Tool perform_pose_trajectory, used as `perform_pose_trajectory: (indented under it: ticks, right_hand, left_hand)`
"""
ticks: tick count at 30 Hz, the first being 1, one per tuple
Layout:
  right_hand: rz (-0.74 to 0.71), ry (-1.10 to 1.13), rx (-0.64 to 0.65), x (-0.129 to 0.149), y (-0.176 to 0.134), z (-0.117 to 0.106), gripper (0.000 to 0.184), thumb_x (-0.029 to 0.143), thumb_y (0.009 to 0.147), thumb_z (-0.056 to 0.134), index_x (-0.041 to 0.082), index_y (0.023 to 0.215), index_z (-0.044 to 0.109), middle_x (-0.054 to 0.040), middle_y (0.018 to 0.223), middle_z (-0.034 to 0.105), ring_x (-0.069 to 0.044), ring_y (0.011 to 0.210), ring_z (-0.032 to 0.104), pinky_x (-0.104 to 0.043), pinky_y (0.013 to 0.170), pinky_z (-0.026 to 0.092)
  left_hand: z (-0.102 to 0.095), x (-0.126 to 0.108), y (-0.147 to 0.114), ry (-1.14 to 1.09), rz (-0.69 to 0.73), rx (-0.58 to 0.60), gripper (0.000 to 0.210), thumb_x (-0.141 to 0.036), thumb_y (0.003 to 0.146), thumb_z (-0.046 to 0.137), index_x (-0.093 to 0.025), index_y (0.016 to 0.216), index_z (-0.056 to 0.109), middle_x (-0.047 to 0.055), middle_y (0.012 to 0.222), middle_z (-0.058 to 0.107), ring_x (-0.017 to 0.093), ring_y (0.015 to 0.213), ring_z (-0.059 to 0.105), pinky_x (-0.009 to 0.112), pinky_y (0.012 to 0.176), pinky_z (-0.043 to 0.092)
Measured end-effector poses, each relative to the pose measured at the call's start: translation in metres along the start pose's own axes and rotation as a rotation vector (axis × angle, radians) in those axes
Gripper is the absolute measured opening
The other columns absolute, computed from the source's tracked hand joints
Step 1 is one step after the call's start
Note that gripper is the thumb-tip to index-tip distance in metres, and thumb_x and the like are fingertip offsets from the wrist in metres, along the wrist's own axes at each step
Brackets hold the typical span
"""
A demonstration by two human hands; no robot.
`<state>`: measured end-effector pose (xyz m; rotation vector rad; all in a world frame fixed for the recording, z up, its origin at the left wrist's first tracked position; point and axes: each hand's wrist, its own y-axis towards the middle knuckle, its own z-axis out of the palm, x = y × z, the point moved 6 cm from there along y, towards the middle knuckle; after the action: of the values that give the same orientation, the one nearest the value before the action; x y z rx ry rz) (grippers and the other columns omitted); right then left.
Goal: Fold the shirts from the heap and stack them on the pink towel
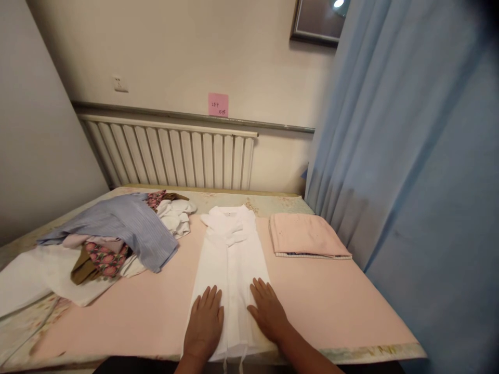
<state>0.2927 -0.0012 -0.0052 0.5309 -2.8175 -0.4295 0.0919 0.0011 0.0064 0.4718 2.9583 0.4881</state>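
Note:
A white shirt (pixel 234 259) lies front up before me, narrow and long, its collar at the far end and its button front down the middle. Both hands rest on its lower part. My left hand (pixel 205 322) lies flat on the left side, fingers stretched forward. On the right side, my right hand (pixel 268 311) lies flat too, its fingers apart and pointing away. Two thin white ties hang from the shirt's near edge. Under the shirt is a pink cloth (pixel 323 306).
At left is a loose heap of clothes with a blue striped garment (pixel 117 218) on top. Folded pink clothing (pixel 310 235) is stacked at right. Behind the bed stand a radiator (pixel 175 150) and a wall with a pink note (pixel 218 104). A blue curtain (pixel 390 130) borders the right side.

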Motion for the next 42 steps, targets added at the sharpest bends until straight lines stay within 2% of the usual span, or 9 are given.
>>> perform_pose_trajectory:
  ticks: [4,8,11,14,21,28,37,42]
  right_hand:
    - [0.03,-0.023,-0.013,-0.005,0.021,0.002,0.053,0.043,0.095,0.042,0.018,0.142,0.041,-0.0074,0.149,0.036,-0.025,0.14,0.028,-0.045,0.114,0.027]
    - [0.061,-0.048,-0.049,-0.013,0.042,0.006,0.053,0.044,0.096,0.04,0.016,0.141,0.042,-0.0091,0.149,0.037,-0.025,0.14,0.028,-0.044,0.114,0.026]
    - [0.09,-0.066,-0.07,-0.02,0.058,0.012,0.054,0.045,0.096,0.04,0.015,0.141,0.042,-0.0106,0.148,0.038,-0.025,0.139,0.03,-0.044,0.113,0.026]
    - [0.134,-0.078,-0.074,-0.028,0.074,0.018,0.055,0.048,0.096,0.038,0.014,0.14,0.043,-0.0112,0.148,0.038,-0.026,0.139,0.031,-0.044,0.114,0.025]
    - [0.218,-0.108,-0.008,-0.041,0.108,0.031,0.061,0.052,0.097,0.03,0.011,0.142,0.04,-0.0111,0.15,0.033,-0.026,0.142,0.022,-0.044,0.116,0.019]
    - [0.242,-0.187,0.064,-0.044,0.134,0.035,0.063,0.05,0.097,0.03,0.007,0.142,0.039,-0.0133,0.151,0.029,-0.028,0.142,0.021,-0.045,0.116,0.019]
    - [0.221,-0.235,-0.013,-0.054,0.144,0.046,0.06,0.05,0.096,0.033,0.011,0.141,0.043,-0.0126,0.148,0.036,-0.028,0.14,0.026,-0.046,0.114,0.023]
    - [0.212,-0.257,-0.013,-0.055,0.147,0.047,0.059,0.05,0.096,0.032,0.012,0.14,0.043,-0.0128,0.148,0.036,-0.028,0.14,0.028,-0.047,0.113,0.024]
  left_hand:
    - [0.007,0.002,0.0,-0.002,0.004,-0.012,0.045,-0.028,0.09,0.037,-0.018,0.129,0.056,0.007,0.139,0.053,0.027,0.132,0.042,0.046,0.107,0.033]
    - [0.006,0.005,0.011,-0.028,0.012,0.05,0.039,-0.022,0.087,0.041,-0.016,0.119,0.061,0.01,0.132,0.058,0.026,0.125,0.048,0.042,0.1,0.038]
    - [-0.002,0.007,0.025,-0.071,0.038,0.13,0.03,-0.018,0.088,0.038,-0.019,0.103,0.065,0.009,0.114,0.065,0.025,0.106,0.057,0.039,0.088,0.043]
    - [-0.004,0.011,0.038,-0.115,0.061,0.162,0.031,-0.016,0.091,0.034,-0.021,0.089,0.064,0.007,0.096,0.064,0.023,0.09,0.057,0.037,0.079,0.042]
    - [0.011,0.027,0.053,-0.266,0.064,0.088,0.025,-0.018,0.093,0.034,-0.021,0.088,0.059,0.006,0.095,0.059,0.021,0.093,0.051,0.035,0.081,0.041]
    - [0.017,0.037,0.062,-0.364,-0.006,0.096,0.025,-0.02,0.094,0.033,-0.021,0.084,0.055,0.004,0.091,0.057,0.019,0.089,0.051,0.032,0.077,0.041]
    - [0.018,0.041,0.064,-0.431,0.001,0.082,0.026,-0.016,0.093,0.033,-0.021,0.082,0.056,0.004,0.089,0.058,0.019,0.086,0.051,0.032,0.076,0.041]
    - [0.018,0.042,0.063,-0.457,0.007,0.067,0.027,-0.015,0.092,0.034,-0.02,0.086,0.059,0.005,0.091,0.06,0.019,0.089,0.052,0.033,0.079,0.042]
